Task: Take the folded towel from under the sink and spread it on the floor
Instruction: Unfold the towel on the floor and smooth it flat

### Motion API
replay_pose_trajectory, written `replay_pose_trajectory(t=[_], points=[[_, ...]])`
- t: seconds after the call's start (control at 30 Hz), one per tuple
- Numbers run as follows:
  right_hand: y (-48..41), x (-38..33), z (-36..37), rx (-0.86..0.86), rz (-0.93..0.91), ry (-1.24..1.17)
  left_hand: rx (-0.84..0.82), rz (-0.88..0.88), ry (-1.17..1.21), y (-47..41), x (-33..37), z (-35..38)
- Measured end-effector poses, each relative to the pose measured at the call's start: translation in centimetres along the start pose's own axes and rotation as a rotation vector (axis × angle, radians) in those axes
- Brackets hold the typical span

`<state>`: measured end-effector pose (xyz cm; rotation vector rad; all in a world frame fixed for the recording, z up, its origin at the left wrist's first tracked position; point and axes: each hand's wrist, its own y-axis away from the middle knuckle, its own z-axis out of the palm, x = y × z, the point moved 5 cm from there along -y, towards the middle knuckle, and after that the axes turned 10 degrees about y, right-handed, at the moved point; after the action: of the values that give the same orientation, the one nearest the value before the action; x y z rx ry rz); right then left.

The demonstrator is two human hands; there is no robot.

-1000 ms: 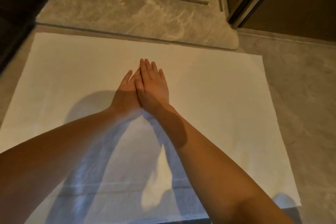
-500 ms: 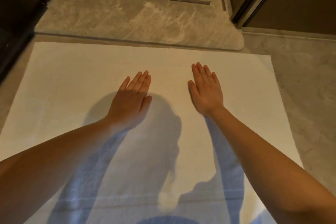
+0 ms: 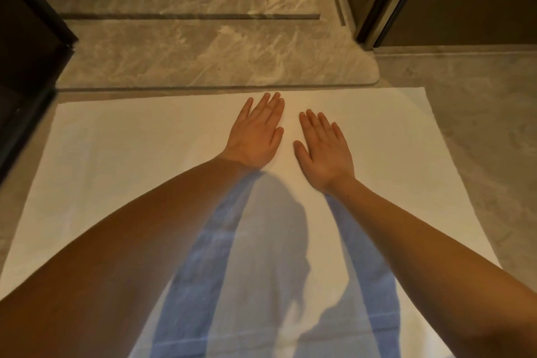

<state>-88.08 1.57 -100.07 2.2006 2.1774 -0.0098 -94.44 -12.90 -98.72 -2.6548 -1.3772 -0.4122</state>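
A white towel (image 3: 130,160) lies unfolded and flat on the floor, filling most of the view. My left hand (image 3: 257,132) rests palm down on it near its far edge, fingers straight and slightly apart. My right hand (image 3: 324,148) lies flat on the towel just to the right, a small gap between the two. Neither hand grips anything. The shadows of my arms and head fall across the near half of the towel.
A raised marble step (image 3: 203,55) with a rounded right corner runs along the towel's far edge. A dark cabinet or door (image 3: 23,46) stands at the left. A dark door frame (image 3: 386,0) stands at the back right. Grey stone floor (image 3: 479,139) lies right of the towel.
From pressed together at the towel's middle, my hands slid apart, then came back close together and now lie farther forward, near the towel's far edge.
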Motion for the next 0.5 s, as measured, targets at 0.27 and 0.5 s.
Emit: replay_pose_trajectory(t=[0.27, 0.5], points=[[0.2, 0.4, -0.1, 0.001, -0.006, -0.024, -0.014, -0.006, 0.050, 0.3, -1.3, 0.8], [0.1, 3.4, 0.0, 0.000, 0.179, -0.048, 0.015, -0.017, 0.070, -0.2, -1.5, 1.1]])
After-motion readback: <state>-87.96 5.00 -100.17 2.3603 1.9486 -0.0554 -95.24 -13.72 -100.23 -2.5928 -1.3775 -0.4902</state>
